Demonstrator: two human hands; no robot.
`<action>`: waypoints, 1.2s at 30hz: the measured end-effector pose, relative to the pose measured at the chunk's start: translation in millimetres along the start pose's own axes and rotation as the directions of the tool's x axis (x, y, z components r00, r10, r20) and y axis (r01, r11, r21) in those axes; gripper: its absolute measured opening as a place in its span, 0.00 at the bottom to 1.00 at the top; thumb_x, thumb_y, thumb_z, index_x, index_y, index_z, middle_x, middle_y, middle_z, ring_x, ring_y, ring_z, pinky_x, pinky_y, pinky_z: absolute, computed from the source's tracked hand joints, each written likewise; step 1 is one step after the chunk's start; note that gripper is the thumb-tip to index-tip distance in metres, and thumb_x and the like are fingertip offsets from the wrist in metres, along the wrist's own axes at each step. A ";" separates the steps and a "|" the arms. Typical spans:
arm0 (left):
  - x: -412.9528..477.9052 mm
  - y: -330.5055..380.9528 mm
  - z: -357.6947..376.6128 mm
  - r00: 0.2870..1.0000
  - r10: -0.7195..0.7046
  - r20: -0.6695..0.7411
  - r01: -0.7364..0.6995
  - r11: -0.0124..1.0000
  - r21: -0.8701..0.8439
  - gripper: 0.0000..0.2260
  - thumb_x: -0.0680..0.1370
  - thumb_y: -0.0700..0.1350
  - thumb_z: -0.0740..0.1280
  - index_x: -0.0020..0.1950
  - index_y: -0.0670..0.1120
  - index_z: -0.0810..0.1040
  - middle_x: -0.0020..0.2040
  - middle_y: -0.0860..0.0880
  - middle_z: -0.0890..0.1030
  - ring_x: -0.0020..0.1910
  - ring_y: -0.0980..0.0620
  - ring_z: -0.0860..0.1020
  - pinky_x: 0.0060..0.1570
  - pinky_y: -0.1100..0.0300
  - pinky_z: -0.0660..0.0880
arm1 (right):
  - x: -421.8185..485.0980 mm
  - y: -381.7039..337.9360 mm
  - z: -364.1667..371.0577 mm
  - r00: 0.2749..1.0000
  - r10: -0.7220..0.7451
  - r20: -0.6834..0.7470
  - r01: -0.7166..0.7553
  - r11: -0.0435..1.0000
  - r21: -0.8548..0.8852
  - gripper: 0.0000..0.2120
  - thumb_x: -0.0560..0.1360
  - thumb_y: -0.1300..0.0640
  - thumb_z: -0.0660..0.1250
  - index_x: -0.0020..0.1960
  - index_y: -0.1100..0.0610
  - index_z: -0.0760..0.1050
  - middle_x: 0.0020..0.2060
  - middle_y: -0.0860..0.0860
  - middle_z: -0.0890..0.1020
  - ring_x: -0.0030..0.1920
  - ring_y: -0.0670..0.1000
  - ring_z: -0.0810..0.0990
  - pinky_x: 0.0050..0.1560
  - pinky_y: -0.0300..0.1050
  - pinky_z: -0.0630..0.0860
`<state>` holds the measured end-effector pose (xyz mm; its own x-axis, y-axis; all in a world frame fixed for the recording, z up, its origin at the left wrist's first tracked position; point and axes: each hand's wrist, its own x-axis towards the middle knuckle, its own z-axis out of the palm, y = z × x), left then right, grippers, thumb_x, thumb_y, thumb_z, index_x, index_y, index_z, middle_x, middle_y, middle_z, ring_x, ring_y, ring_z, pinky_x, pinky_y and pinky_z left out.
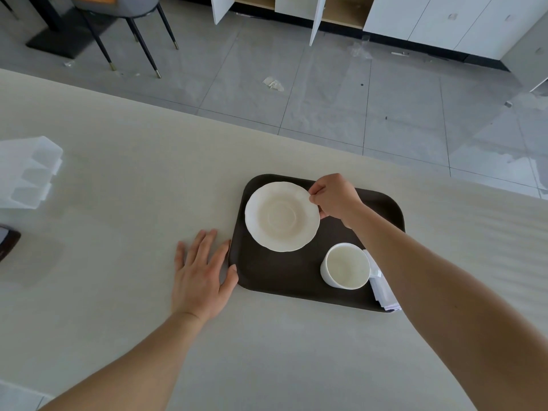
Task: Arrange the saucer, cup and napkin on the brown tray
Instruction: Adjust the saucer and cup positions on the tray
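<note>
Brown tray (284, 280) lying flat on the pale table (118, 173), a little right of centre. On the tray, toward 10 o'clock, a white saucer (281, 216) with wavy rim, face up, its left edge reaching about to the tray's left rim. Gripped at its 2 o'clock edge by the right hand (333, 195): fingers curled closed, thumb and fingertips pinching the rim. Cannot tell if the saucer rests fully on the tray or sits slightly lifted.

Toward 5 o'clock on the tray, a white cup (345, 266), upright, empty, apart from the saucer. Just beside the cup at its 3 o'clock, a folded white napkin (384, 292), partly hidden under the right forearm, its lower corner passing over the tray's rim.

Left hand (201, 271) flat on the table at 9 o'clock of the tray, fingers spread open, holding nothing, thumb pressed against the tray's left rim.

At far left of the table, a translucent plastic container (28, 172), well apart from the tray.
</note>
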<state>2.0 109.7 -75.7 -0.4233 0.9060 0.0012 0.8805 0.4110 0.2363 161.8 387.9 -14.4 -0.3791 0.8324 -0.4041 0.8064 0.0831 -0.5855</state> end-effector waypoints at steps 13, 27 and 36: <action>-0.5 -0.2 0.1 1.000 0.000 -0.003 0.000 1.000 -0.001 0.25 0.78 0.58 0.54 0.69 0.47 0.75 0.75 0.43 0.70 0.76 0.42 0.64 0.75 0.37 0.56 | -1.9 -4.2 1.2 0.998 0.055 -0.029 -0.051 0.993 0.107 0.11 0.76 0.68 0.66 0.42 0.56 0.82 0.40 0.55 0.86 0.35 0.58 0.88 0.49 0.54 0.85; 0.0 -0.6 0.7 1.000 0.005 -0.007 -0.005 1.000 -0.003 0.25 0.77 0.57 0.55 0.68 0.47 0.75 0.74 0.43 0.70 0.76 0.42 0.65 0.75 0.37 0.56 | -0.7 -6.8 3.6 0.990 0.138 -0.024 -0.128 0.962 0.243 0.09 0.76 0.69 0.65 0.48 0.59 0.82 0.46 0.57 0.86 0.37 0.60 0.88 0.48 0.54 0.86; -0.5 -0.5 0.1 1.000 0.000 -0.006 0.000 1.000 -0.013 0.24 0.78 0.57 0.54 0.69 0.48 0.75 0.75 0.43 0.69 0.76 0.43 0.64 0.75 0.37 0.55 | 1.6 -8.5 6.4 0.984 0.178 -0.019 -0.163 0.937 0.310 0.10 0.76 0.70 0.65 0.44 0.57 0.80 0.46 0.57 0.86 0.37 0.58 0.88 0.46 0.54 0.86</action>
<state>1.9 109.0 -76.0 -0.4249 0.9052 0.0068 0.8774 0.4100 0.2492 151.4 385.0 -14.6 -0.2211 0.8444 -0.4880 0.6763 -0.2278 -0.7005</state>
